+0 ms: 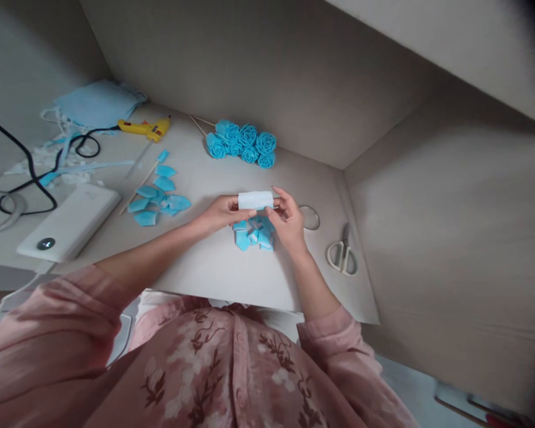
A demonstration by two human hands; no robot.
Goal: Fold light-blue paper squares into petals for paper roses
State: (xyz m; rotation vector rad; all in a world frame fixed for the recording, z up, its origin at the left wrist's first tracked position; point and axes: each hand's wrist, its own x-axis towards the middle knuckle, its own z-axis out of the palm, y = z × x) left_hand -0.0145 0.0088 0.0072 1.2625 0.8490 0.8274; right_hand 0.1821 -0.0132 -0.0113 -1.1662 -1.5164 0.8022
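Note:
Between my two hands, above the middle of the table, I hold a folded white strip of fabric (255,200) with a bit of blue at its lower edge. My left hand (225,212) pinches its left end, thumb along the bottom. At the right end, my right hand (289,217) grips it between thumb and fingers, with the index finger raised. Just below lies a small pile of cut blue petals (252,234). More blue petal pieces (160,199) are spread to the left, beside a thin wooden stick (136,193) with a blue tip.
Blue fabric roses (248,142) on sticks lie at the back. A yellow glue gun (146,128), blue face masks (98,104), white scraps (78,166) and a white power bank (71,221) with cables occupy the left. Scissors (343,252) and a ring (311,217) lie right. Panels enclose the table.

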